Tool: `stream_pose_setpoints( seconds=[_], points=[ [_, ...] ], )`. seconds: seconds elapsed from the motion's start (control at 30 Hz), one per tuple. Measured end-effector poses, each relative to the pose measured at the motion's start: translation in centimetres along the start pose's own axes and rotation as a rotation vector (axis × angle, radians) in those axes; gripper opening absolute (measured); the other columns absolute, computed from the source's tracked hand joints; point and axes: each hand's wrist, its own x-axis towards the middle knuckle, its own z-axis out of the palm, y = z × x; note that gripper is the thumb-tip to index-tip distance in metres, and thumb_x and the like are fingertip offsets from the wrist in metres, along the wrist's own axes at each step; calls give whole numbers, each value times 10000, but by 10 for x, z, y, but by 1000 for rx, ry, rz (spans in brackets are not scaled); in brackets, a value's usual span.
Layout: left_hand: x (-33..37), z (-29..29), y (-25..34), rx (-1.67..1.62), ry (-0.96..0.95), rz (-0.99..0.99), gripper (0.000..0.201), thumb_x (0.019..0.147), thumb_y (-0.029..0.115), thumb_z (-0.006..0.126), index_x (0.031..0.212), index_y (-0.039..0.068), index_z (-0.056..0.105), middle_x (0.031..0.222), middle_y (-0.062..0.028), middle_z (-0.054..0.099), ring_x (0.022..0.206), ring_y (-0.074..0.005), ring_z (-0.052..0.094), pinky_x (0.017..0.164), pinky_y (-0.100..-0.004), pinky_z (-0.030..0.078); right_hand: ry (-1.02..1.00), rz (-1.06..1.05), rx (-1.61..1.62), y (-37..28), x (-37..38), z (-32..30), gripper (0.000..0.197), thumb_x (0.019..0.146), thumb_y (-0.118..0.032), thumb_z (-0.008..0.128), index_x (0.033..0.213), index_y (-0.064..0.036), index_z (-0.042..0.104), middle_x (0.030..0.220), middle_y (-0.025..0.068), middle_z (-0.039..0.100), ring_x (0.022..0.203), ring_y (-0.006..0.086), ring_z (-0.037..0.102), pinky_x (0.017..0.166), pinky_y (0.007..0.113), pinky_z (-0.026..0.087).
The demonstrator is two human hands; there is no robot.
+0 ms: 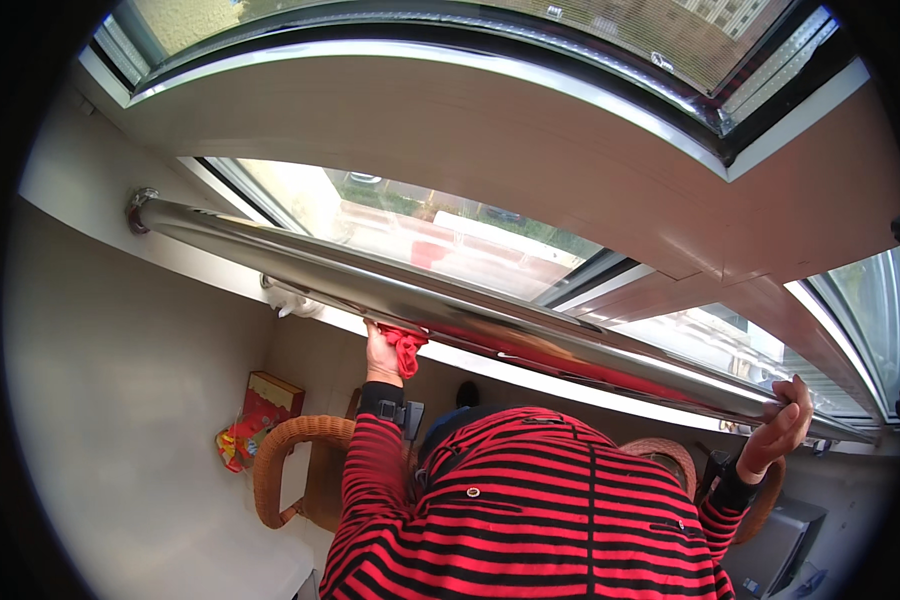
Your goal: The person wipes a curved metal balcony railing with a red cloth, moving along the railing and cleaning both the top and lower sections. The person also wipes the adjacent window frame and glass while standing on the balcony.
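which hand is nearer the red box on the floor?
Left. The left hand, holding a red cloth at the metal rail, is just above-right of the red box; the right hand is far right.

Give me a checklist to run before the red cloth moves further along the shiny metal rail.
1. Left hand grips the crumpled red cloth: ok.
2. Cloth pressed against the shiny metal rail: ok.
3. Right hand steadying the rail near its far end: ok.
4. Rail fixed at its wall mount: cannot tell.
5. Rail between the two hands free of objects: ok.
6. Woven wicker chair below, clear of the body: cannot tell.
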Motion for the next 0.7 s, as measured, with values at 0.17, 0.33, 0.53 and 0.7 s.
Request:
stream_pose_setpoints(
  seconds=[0.17,0.33,0.53,0.7],
  points=[
    [19,-16,58,-74,-89,124,724,1070,729,347,1317,116,646,1206,-88,729,1020,-331,701,840,-495,604,5,-11,-15,-2,0,0,486,1167,-287,349,1309,63,654,988,139,676,815,193,633,658,292,527],
    [15,-12,26,-158,55,47,533,1048,626,534,1183,143,715,1111,-52,762,951,-288,712,776,-471,606,-8,16,-15,-4,-1,-1,503,1173,-335,368,1333,58,638,1005,142,685,858,207,655,778,327,525],
    [-13,0,-58,-120,36,-340,589,1070,646,475,1231,127,700,1137,-77,753,935,-304,709,775,-471,607,27,-73,-70,-3,1,2,470,1157,-263,346,1288,70,652,988,151,681,834,210,635,637,284,530],
    [-25,11,-86,42,-28,-403,618,1082,629,455,1292,89,670,1222,-106,735,1036,-327,695,875,-501,595,22,-3,-37,-6,0,1,482,1160,-275,343,1290,73,651,987,155,686,810,208,629,629,283,526]
  ],
)
